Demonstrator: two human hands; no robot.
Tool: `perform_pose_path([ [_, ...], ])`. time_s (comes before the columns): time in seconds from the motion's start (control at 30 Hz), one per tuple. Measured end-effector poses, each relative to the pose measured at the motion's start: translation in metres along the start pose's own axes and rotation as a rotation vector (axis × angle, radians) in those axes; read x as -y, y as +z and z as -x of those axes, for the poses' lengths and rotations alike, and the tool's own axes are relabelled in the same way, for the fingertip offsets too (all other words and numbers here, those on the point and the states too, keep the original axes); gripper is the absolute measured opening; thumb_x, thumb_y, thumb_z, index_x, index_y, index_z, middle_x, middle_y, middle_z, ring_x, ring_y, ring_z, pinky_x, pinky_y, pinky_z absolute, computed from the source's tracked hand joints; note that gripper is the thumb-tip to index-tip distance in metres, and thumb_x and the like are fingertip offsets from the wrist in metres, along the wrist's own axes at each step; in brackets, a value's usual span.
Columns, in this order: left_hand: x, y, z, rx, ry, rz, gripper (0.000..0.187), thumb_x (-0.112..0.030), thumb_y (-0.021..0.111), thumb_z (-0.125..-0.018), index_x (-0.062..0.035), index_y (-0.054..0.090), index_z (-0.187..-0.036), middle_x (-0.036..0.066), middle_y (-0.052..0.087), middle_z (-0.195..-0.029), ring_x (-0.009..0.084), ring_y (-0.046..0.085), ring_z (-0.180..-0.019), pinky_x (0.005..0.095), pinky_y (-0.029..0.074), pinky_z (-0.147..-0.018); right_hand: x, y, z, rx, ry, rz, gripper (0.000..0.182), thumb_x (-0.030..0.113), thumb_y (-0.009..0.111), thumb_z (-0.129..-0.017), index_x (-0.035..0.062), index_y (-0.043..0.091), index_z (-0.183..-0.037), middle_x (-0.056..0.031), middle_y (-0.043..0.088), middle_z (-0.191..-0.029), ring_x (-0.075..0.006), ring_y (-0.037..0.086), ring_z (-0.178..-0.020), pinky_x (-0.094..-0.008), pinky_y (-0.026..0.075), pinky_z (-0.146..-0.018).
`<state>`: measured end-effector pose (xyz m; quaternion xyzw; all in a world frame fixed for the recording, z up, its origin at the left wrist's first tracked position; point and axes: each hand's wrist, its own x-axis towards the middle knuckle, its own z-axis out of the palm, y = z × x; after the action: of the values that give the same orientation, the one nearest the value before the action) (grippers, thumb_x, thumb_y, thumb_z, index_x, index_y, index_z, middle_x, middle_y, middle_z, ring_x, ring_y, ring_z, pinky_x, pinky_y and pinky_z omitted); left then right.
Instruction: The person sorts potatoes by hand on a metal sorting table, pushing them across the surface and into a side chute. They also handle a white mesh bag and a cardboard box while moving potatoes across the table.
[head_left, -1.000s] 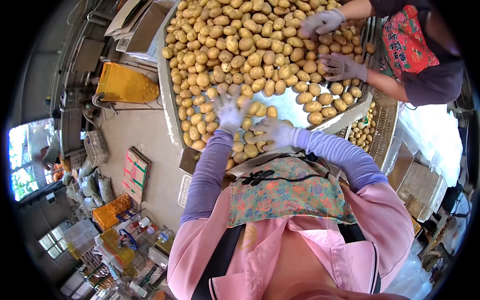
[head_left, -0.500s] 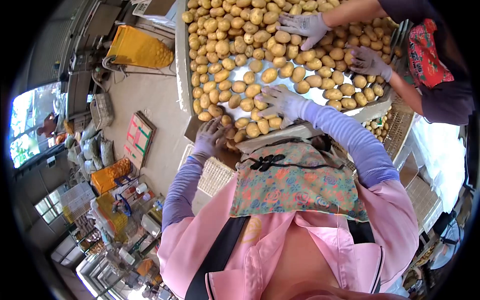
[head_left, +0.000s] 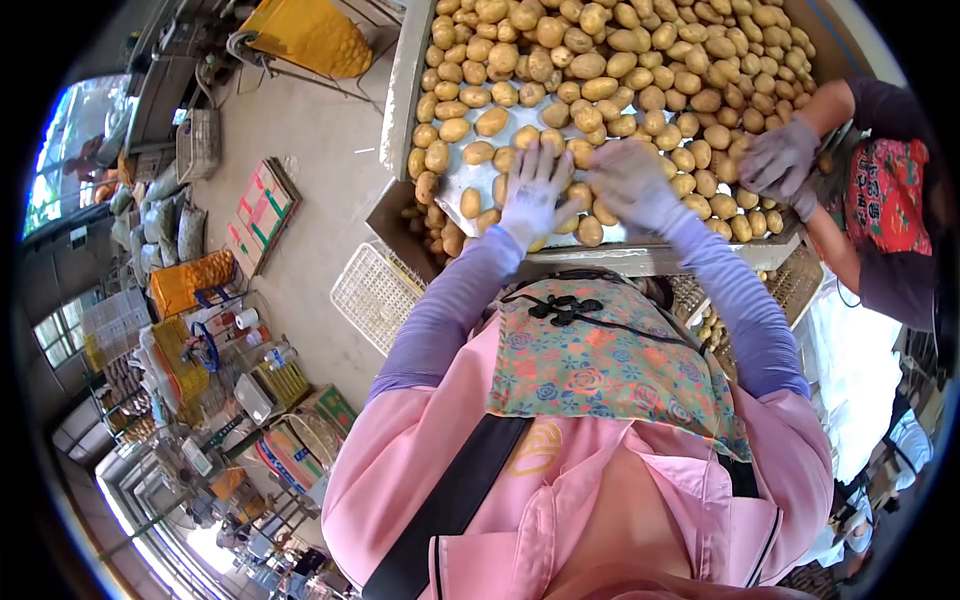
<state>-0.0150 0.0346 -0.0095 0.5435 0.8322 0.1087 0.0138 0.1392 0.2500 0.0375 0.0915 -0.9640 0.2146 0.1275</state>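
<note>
Left of the table (head_left: pixel 404 95), a box (head_left: pixel 393 212) holding potatoes meets its near corner. The gloved left hand (head_left: pixel 537 192) lies palm down by the near rim, fingers spread, potatoes (head_left: pixel 600 88) beyond and on both sides. Just right of it, the right hand (head_left: pixel 634 184) is among potatoes, too blurred to tell if spread or closed. Co-worker's hands (head_left: pixel 786 160) meet near the table's right end.
</note>
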Motion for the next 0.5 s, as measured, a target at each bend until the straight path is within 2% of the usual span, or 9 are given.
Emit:
perform_pose_path([
  [0.03, -0.003, -0.005, 0.013, -0.023, 0.21, 0.146, 0.072, -0.054, 0.059, -0.095, -0.0126, 0.05, -0.154, 0.014, 0.047, -0.159, 0.0463, 0.037, -0.148, 0.0618, 0.023, -0.122, -0.007, -0.016, 0.016, 0.026, 0.193, 0.178, 0.057, 0.036, 0.078, -0.076, 0.0251, 0.067, -0.131, -0.0073, 0.068, -0.131, -0.0324, 0.06, -0.125, -0.0514, 0.039, -0.115],
  [0.07, 0.007, -0.009, 0.027, -0.021, 0.207, 0.148, 0.072, -0.054, 0.059, -0.095, -0.0126, 0.05, -0.154, 0.014, 0.047, -0.159, 0.0463, 0.037, -0.148, 0.0618, 0.023, -0.122, -0.017, -0.012, 0.034, 0.039, 0.36, 0.485, 0.074, 0.052, 0.077, -0.077, 0.0349, 0.056, -0.146, -0.0115, 0.05, -0.154, -0.0432, 0.044, -0.14, -0.0604, 0.028, -0.121],
  [0.13, 0.047, -0.02, 0.057, 0.003, 0.34, 0.138, 0.068, -0.048, 0.06, -0.097, -0.0119, 0.049, -0.154, 0.01, 0.047, -0.159, 0.0458, 0.04, -0.145, 0.0592, 0.026, -0.123, -0.031, 0.005, 0.043, 0.084, 0.427, 0.435, 0.079, 0.058, 0.076, -0.078, 0.0392, 0.051, -0.15, -0.0115, 0.04, -0.161, -0.0479, 0.035, -0.144, -0.0631, 0.024, -0.121],
  [0.17, 0.058, -0.031, 0.073, 0.052, 0.234, 0.212, 0.065, -0.044, 0.06, -0.098, -0.016, 0.049, -0.155, 0.006, 0.045, -0.161, 0.0427, 0.039, -0.146, 0.0594, 0.026, -0.122, -0.036, 0.006, 0.048, 0.124, 0.49, 0.382, 0.084, 0.064, 0.074, -0.078, 0.0436, 0.046, -0.154, -0.0116, 0.031, -0.167, -0.0525, 0.025, -0.149, -0.0659, 0.02, -0.122],
  [0.2, 0.075, -0.046, 0.088, 0.203, 0.172, 0.097, 0.064, -0.042, 0.062, -0.097, -0.0202, 0.048, -0.156, 0.005, 0.045, -0.161, 0.0402, 0.04, -0.145, 0.0567, 0.028, -0.123, -0.018, 0.007, 0.034, 0.214, 0.535, 0.346, 0.086, 0.067, 0.073, -0.078, 0.0439, 0.045, -0.155, -0.0119, 0.033, -0.166, -0.0542, 0.02, -0.151, -0.0663, 0.016, -0.123],
  [0.23, 0.092, -0.057, 0.095, 0.148, 0.201, -0.082, 0.063, -0.039, 0.063, -0.097, -0.0232, 0.048, -0.156, 0.007, 0.047, -0.16, 0.0385, 0.041, -0.146, 0.0541, 0.029, -0.123, -0.011, 0.024, 0.026, 0.109, 0.604, 0.272, 0.086, 0.067, 0.072, -0.079, 0.0429, 0.043, -0.157, -0.0127, 0.032, -0.167, -0.0556, 0.013, -0.153, -0.0679, 0.011, -0.124],
  [0.27, 0.12, -0.048, 0.105, 0.183, 0.189, -0.055, 0.064, -0.038, 0.065, -0.096, -0.0222, 0.048, -0.156, 0.011, 0.046, -0.159, 0.0396, 0.042, -0.145, 0.0528, 0.031, -0.122, -0.006, 0.034, 0.013, 0.085, 0.64, 0.271, 0.082, 0.066, 0.073, -0.079, 0.04, 0.048, -0.153, -0.0135, 0.03, -0.166, -0.0617, 0.009, -0.151, -0.0725, 0.014, -0.121],
  [0.43, 0.14, -0.048, 0.041, -0.061, 0.063, 0.019, 0.065, -0.036, 0.069, -0.094, -0.0153, 0.052, -0.153, 0.024, 0.05, -0.153, 0.0432, 0.046, -0.14, 0.0561, 0.036, -0.116, 0.027, 0.073, -0.004, 0.047, 0.62, 0.174, 0.082, 0.061, 0.072, -0.082, 0.0386, 0.044, -0.155, -0.0152, 0.035, -0.162, -0.0574, 0.026, -0.147, -0.0706, 0.019, -0.121],
  [0.5, 0.115, -0.039, -0.01, -0.078, -0.015, -0.019, 0.066, -0.038, 0.068, -0.094, -0.0124, 0.051, -0.153, 0.027, 0.048, -0.153, 0.0477, 0.046, -0.139, 0.0567, 0.035, -0.116, 0.047, 0.067, -0.002, 0.01, 0.448, 0.11, 0.078, 0.057, 0.071, -0.084, 0.036, 0.046, -0.155, -0.0132, 0.037, -0.162, -0.048, 0.03, -0.15, -0.067, 0.02, -0.123],
])
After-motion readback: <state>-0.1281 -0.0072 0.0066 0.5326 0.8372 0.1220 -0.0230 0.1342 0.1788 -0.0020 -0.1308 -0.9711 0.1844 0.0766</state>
